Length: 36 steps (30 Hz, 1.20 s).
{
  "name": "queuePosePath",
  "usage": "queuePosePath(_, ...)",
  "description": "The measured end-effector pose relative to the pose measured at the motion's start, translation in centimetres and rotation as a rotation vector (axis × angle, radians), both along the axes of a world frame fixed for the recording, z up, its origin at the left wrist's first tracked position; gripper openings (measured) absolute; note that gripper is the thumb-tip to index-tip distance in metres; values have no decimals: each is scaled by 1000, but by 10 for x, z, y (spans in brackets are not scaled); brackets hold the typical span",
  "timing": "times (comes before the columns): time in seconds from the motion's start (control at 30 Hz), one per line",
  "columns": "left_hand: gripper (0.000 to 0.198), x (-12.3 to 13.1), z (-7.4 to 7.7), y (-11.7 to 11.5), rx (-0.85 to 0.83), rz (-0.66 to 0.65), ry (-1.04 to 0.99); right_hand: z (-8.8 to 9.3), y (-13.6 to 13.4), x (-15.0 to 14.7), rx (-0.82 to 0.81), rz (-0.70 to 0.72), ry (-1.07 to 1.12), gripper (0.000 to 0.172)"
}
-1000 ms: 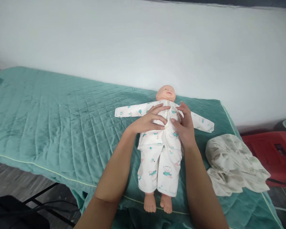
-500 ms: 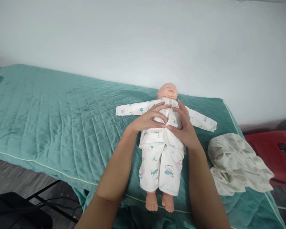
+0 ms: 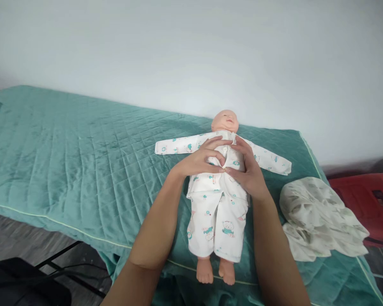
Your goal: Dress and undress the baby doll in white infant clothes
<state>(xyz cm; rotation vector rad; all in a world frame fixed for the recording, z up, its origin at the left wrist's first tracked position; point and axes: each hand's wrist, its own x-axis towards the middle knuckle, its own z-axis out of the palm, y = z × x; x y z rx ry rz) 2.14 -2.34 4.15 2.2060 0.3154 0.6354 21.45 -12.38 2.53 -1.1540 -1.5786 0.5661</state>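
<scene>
A baby doll (image 3: 225, 121) lies on its back, feet toward me. It wears a white printed pyjama top (image 3: 175, 145) with the sleeves spread out, and matching pyjama trousers (image 3: 201, 223). My left hand (image 3: 202, 158) is on the top's front, thumb and bent forefinger pinching at the front edge. My right hand (image 3: 247, 168) grips the other side, its thumb tip meeting the left thumb near the belly. A small button (image 3: 224, 149) shows on the chest between the hands. What exactly lies under the thumbs is too small to make out.
A green quilted cover (image 3: 83, 170) spreads over the bed, against a white wall (image 3: 191, 55). To the right lies a crumpled pale cloth (image 3: 319, 216), beside a red plastic chair (image 3: 367, 204). A black object (image 3: 25, 280) stands at the lower left.
Both hands stay on the front of the top with barely any finger movement. The right fingers have shifted slightly lower, and the view has moved a little.
</scene>
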Motion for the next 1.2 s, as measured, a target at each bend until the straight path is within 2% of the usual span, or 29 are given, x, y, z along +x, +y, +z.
queuePosePath(0.1, 15, 1, 0, -1, -5, 12, -23, -2, 0, 0, 9, 9, 2, 44)
queuePosePath(0.23, 12, 2, -2, -1, -20, 10, -54, 0, -1, 0, 2, 16, 7, 23)
queuePosePath(0.37, 11, 3, -4, 0, -49, 18, -68, 4, -3, 1, 5, 39, -58, 13)
queuePosePath(0.53, 11, 4, -6, 0, -78, 48, -72, 3, -3, 6, -10, 84, -92, 10)
queuePosePath(0.83, 12, 1, -4, 0, -107, 40, -42, 4, -3, 5, -18, 67, -78, 8)
queuePosePath(1.0, 15, -3, 0, 3, -125, -15, 40, 4, -2, 4, -24, 54, -67, 8)
queuePosePath(1.2, 16, -2, 2, 1, -113, 24, 55, 4, -2, 3, -13, 57, -82, 7)
